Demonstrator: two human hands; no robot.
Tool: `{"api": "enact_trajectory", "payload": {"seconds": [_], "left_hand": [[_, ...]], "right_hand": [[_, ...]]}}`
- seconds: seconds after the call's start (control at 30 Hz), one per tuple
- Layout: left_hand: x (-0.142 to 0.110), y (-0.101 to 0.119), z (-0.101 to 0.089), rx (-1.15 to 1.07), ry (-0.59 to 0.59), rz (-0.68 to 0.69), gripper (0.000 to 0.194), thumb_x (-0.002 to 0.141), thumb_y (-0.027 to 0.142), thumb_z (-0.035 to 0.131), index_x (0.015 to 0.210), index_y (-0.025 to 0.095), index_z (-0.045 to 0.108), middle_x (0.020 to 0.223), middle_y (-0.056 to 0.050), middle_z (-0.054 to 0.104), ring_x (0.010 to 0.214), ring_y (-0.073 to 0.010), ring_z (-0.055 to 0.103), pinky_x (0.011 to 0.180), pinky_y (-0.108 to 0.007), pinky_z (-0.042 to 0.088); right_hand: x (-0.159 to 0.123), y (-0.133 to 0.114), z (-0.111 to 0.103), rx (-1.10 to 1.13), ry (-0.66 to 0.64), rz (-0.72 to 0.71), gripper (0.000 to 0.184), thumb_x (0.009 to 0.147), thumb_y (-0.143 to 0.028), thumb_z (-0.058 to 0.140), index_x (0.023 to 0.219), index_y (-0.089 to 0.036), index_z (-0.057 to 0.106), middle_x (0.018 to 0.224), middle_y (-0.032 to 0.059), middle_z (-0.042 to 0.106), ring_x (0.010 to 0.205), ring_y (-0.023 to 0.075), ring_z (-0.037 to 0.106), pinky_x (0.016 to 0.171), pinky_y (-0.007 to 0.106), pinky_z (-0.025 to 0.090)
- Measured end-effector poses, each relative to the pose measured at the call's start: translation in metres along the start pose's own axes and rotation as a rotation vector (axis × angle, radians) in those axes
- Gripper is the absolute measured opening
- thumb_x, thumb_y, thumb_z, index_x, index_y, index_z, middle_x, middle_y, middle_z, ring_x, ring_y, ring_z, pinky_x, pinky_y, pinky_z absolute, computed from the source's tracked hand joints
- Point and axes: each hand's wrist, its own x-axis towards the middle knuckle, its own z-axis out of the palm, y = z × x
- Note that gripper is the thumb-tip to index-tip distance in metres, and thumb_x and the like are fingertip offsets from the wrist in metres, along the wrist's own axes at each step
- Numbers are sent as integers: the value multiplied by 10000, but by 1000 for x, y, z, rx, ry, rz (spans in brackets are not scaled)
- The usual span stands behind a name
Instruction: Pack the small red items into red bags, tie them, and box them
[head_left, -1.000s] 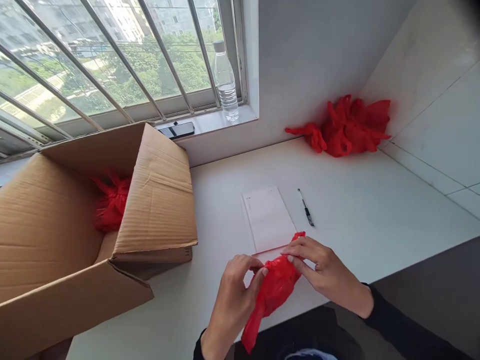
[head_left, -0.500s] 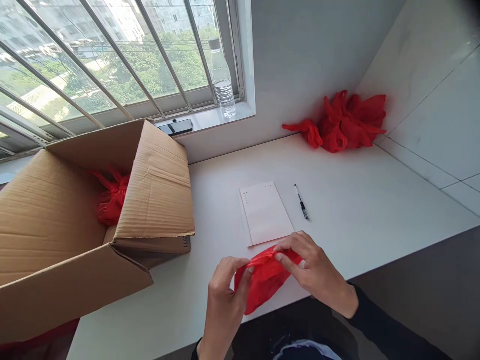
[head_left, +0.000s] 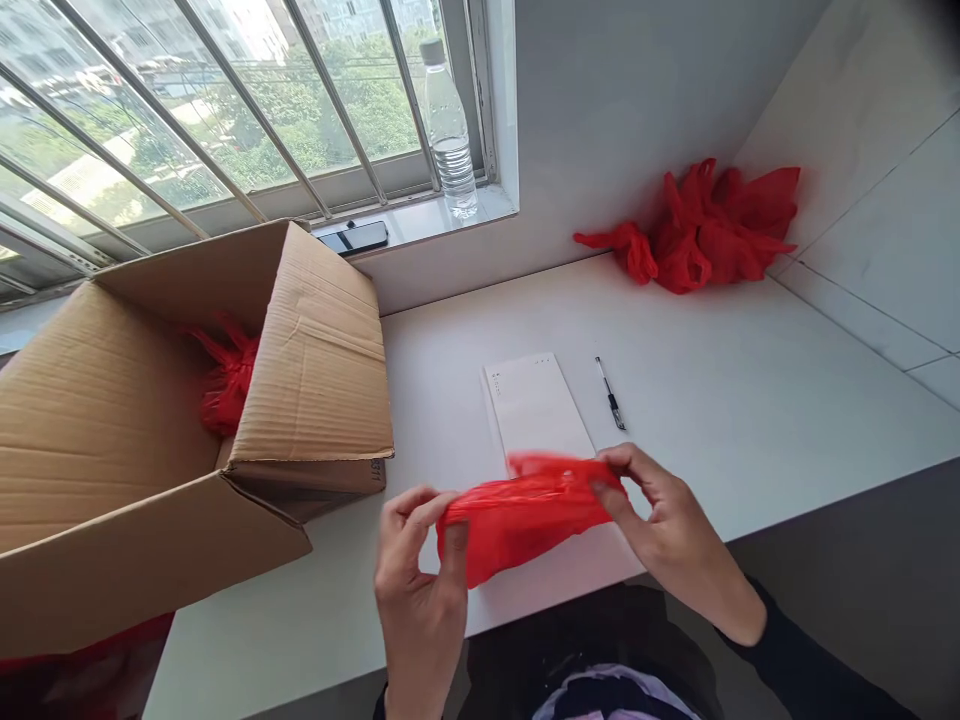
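A red plastic bag [head_left: 525, 515] is stretched sideways between my two hands, just above the near edge of the white counter [head_left: 750, 400]. My left hand [head_left: 416, 585] pinches its left end between thumb and fingers. My right hand [head_left: 667, 520] grips its right end with curled fingers. Behind the bag lies a white notepad [head_left: 536, 405], its near edge hidden by the bag, with a black pen [head_left: 609, 395] to its right.
An open cardboard box [head_left: 187, 420] stands on the left, with red bags [head_left: 225, 375] inside. A heap of red bags [head_left: 705, 235] lies in the far right corner. On the window sill stand a water bottle [head_left: 448, 130] and a phone [head_left: 354, 238].
My hands have drawn apart, and the bunched bag, which hung down, is now pulled out into a horizontal strip. The left hand moved left and the right hand moved right.
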Motion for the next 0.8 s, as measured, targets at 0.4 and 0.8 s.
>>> {"api": "enact_trajectory", "payload": {"seconds": [0.4, 0.8], "left_hand": [[-9, 21, -9, -412, -52, -399, 319, 732, 406, 883, 863, 266, 629, 848, 11, 624, 677, -139, 579, 583, -214, 492], [-25, 21, -25, -536, 42, -602, 271, 818, 411, 807, 1063, 305, 761, 1116, -24, 716, 986, -225, 683, 796, -274, 577]], "right_hand": [[-24, -20, -23, -38, 195, -48, 240, 965, -472, 664, 851, -279, 576, 815, -11, 612, 669, 167, 612, 610, 254, 583], [-31, -21, -34, -218, 212, -174, 445, 901, -519, 714, 1294, -343, 601, 1229, 78, 700, 1058, 302, 720, 689, 348, 662]]}}
